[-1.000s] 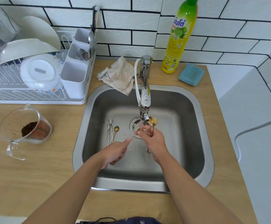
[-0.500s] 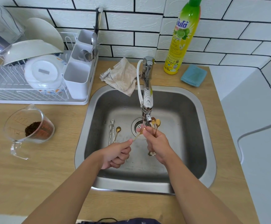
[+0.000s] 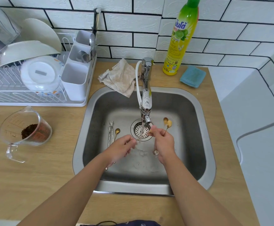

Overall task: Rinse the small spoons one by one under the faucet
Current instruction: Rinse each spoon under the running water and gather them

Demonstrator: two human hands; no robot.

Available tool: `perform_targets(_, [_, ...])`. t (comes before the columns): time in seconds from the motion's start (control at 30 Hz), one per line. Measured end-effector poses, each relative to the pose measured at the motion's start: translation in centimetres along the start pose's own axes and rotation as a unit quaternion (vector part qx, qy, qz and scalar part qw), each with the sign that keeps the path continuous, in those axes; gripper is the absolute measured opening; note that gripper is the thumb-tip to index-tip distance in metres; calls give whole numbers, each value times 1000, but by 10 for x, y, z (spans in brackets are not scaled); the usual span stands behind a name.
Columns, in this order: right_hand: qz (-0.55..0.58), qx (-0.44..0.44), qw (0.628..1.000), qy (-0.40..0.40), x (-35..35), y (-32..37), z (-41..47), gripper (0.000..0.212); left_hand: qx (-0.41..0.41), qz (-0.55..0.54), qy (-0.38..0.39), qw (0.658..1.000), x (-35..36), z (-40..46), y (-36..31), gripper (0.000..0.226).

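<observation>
Left hand (image 3: 119, 148): over the sink basin, its fingers pinched together on the handle end of a thin gold spoon (image 3: 142, 136) that reaches toward the water.
Right hand (image 3: 164, 142): just beside the left one, fingers clamped on the gold spoon's bowl end below the spout, and also gripping a small bunch of gold spoons (image 3: 167, 122) whose bowls stick up past the hand toward the sink's back edge; a flower-shaped handle end (image 3: 156, 152) shows below the palm.
Faucet (image 3: 146, 95): rises from the back edge of the sink, spout over the drain (image 3: 137, 128); a stream of water falls onto the held spoon.
Sink (image 3: 203, 144): steel, set in the wooden table (image 3: 43, 176).
Waiting spoons: two silver spoons (image 3: 110, 131) and one gold spoon (image 3: 117, 132) lie side by side on the basin floor, left of the drain.
Back edge of table: beige cloth (image 3: 120, 77), yellow soap bottle (image 3: 180, 38), blue sponge (image 3: 192, 76).
Left side of table: white dish rack (image 3: 35, 75) with bowls; in front of it, a clear measuring cup (image 3: 25, 128) holding brown grounds.
</observation>
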State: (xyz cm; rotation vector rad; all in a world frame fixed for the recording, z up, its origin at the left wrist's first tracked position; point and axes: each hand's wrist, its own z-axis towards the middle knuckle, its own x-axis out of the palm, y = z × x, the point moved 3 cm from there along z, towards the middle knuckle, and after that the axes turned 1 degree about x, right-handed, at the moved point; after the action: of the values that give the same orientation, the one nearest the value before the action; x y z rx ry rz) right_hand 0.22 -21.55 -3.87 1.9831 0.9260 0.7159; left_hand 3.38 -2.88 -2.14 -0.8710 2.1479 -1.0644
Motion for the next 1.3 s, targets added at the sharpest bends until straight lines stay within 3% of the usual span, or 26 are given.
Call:
perform_targets(0.13, [22,4,997,-79,-18,16,8,28,43,-66,-51,996,10,18,-20,11])
perform_targets(0.3, [51,4,999,3,-22,38,12,14,-12,-98,10,995,26,35,-33,25])
perform_targets(0.4, [21,-3,998,56,-24,40,10,19,-60,-68,20,996,25,42,-42,23])
perform_targets(0.5, [16,-9,998,60,-27,39,9,28,-78,5,3,997,24,45,-50,29])
perform_targets(0.63, [40,-18,995,88,-30,38,10,25,-83,76,1,994,24,45,-52,56])
perform_targets(0.73, [43,-14,995,92,-31,32,12,14,-102,54,61,991,23,40,-45,66])
perform_targets(0.97, [-62,-23,998,-10,-20,11,13,6,36,138,101,985,12,18,-29,27])
perform_targets(1.03, [-96,-32,995,10,-6,3,9,15,24,126,97,987,4,6,-24,20])
perform_targets(1.17, [-117,-19,988,95,24,-8,0,12,-36,100,128,986,-12,-19,-12,21])
perform_targets(1.3, [-110,-19,988,105,36,-13,-6,16,-70,63,135,986,-16,-33,-9,24])
